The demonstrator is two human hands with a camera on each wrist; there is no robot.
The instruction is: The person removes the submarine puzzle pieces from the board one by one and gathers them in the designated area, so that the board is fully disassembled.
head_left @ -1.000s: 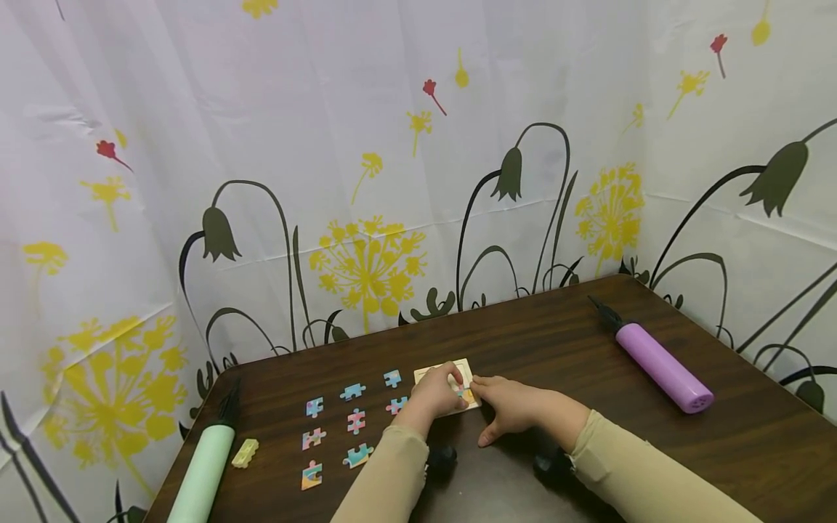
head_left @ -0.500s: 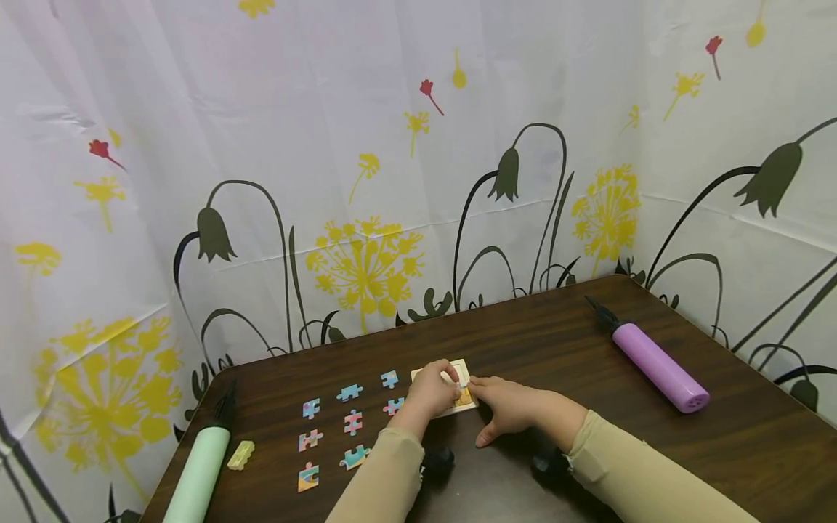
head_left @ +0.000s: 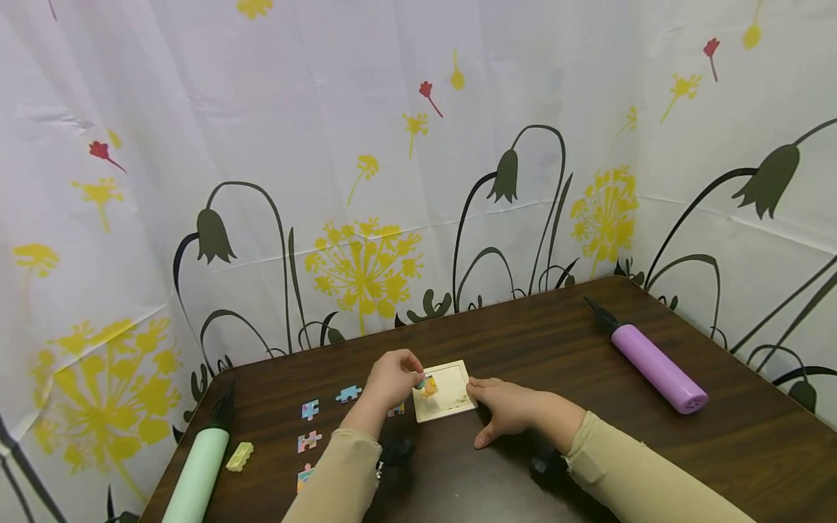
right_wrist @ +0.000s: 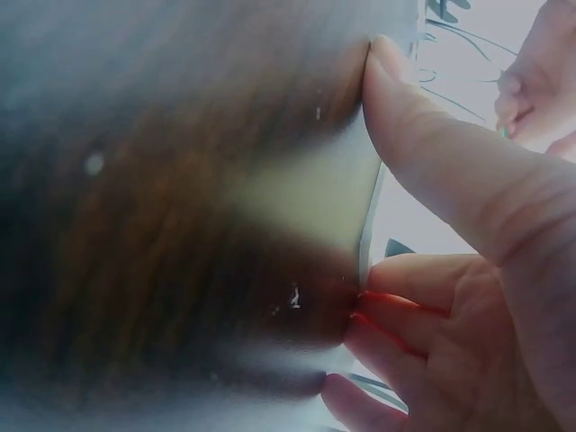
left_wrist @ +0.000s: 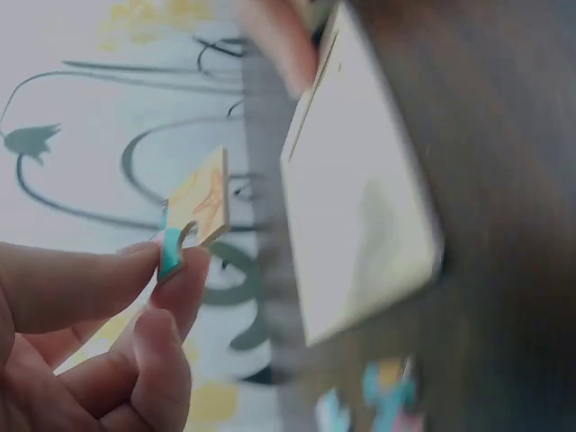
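A yellow, orange and teal jigsaw piece (left_wrist: 205, 200) is pinched between the thumb and fingertips of my left hand (head_left: 387, 379). The hand holds it up at the left side of a square, pale wooden puzzle tray (head_left: 453, 394). Bare wood shows inside the tray's raised rim. My right hand (head_left: 513, 407) is at the tray's right edge, fingertips touching it and thumb spread toward me. In the right wrist view, the thumb (right_wrist: 423, 135) and fingers look fairly straight and rest on the table. Part of the loose pieces is hidden behind my left forearm.
Several loose jigsaw pieces, one of them blue (head_left: 349, 394), lie left of the tray. Further left are a small yellow block (head_left: 240, 456) and a green hand pump (head_left: 199, 472). A purple hand pump (head_left: 659, 369) lies at the right. A patterned curtain hangs behind the table.
My left hand has lifted the jigsaw piece from the tray and moved left with it, uncovering the tray's bare inside. My right hand has stayed at the tray's right edge.
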